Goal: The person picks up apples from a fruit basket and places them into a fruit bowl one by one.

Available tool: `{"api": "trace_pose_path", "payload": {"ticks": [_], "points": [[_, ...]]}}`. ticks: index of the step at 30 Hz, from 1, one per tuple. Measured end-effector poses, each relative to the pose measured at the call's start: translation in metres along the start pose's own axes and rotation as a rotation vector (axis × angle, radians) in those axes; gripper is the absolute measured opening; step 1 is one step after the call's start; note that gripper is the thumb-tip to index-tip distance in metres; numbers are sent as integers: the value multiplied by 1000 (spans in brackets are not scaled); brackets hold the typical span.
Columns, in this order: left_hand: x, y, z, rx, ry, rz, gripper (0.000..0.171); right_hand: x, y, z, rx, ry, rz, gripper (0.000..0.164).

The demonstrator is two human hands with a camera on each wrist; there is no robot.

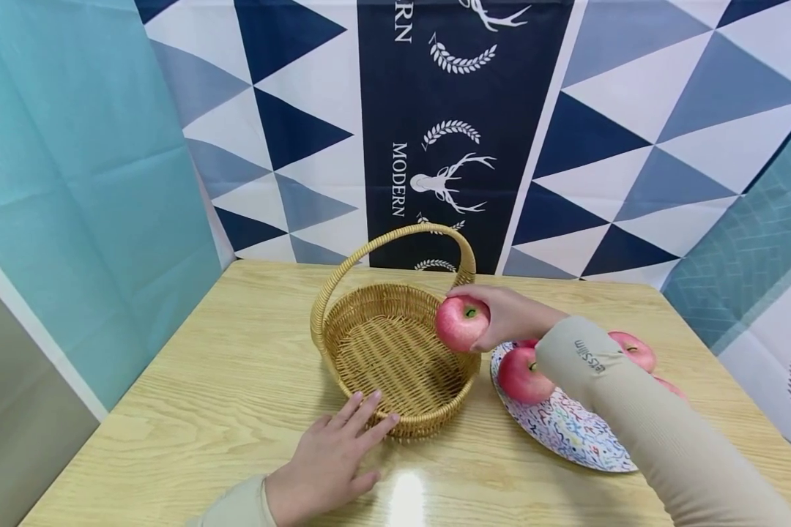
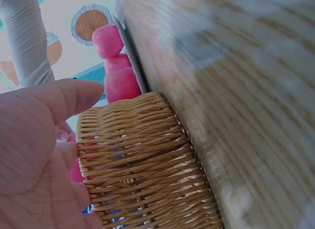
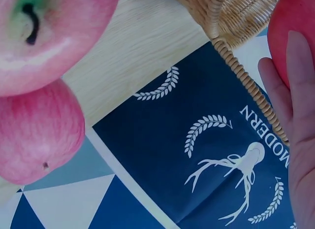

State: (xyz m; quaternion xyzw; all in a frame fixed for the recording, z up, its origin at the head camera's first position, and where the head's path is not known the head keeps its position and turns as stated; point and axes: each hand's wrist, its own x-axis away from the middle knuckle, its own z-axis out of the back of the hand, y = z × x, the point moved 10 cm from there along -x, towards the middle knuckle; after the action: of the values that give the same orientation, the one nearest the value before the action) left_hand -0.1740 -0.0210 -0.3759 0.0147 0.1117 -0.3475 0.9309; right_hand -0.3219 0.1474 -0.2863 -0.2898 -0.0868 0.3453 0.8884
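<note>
A round wicker basket [image 1: 398,366] with an arched handle stands mid-table in the head view, nothing inside it. My right hand [image 1: 504,315] grips a red apple [image 1: 460,324] over the basket's right rim; in the right wrist view, fingers [image 3: 301,66] curve round that apple [image 3: 290,17]. At the basket's front edge lies my left hand [image 1: 332,461], its straight, spread fingertips touching the rim. The left wrist view shows this hand [image 2: 39,140] against the woven wall [image 2: 138,160]. More apples [image 1: 526,375] sit on a patterned plate [image 1: 567,432] at right, partly hidden by my right sleeve.
The wooden table [image 1: 237,351] meets a patterned cloth backdrop [image 1: 461,132] at its far edge. Teal cloth [image 1: 92,183] hangs along the left side. The basket's tall handle [image 1: 369,249] arches up beside my right hand.
</note>
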Motion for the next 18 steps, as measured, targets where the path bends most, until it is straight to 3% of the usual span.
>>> {"api": "trace_pose_path", "payload": {"ticks": [9,14,18], "points": [[1,2,-1,12,-7,-3,71,12,4,6,47,8,32,70],[1,2,-4,50,-30,3,71,23,15,11,54,19,-10,70],[1,2,-4,25,-32,-2,72,34,27,17,72,31,-63,71]]}}
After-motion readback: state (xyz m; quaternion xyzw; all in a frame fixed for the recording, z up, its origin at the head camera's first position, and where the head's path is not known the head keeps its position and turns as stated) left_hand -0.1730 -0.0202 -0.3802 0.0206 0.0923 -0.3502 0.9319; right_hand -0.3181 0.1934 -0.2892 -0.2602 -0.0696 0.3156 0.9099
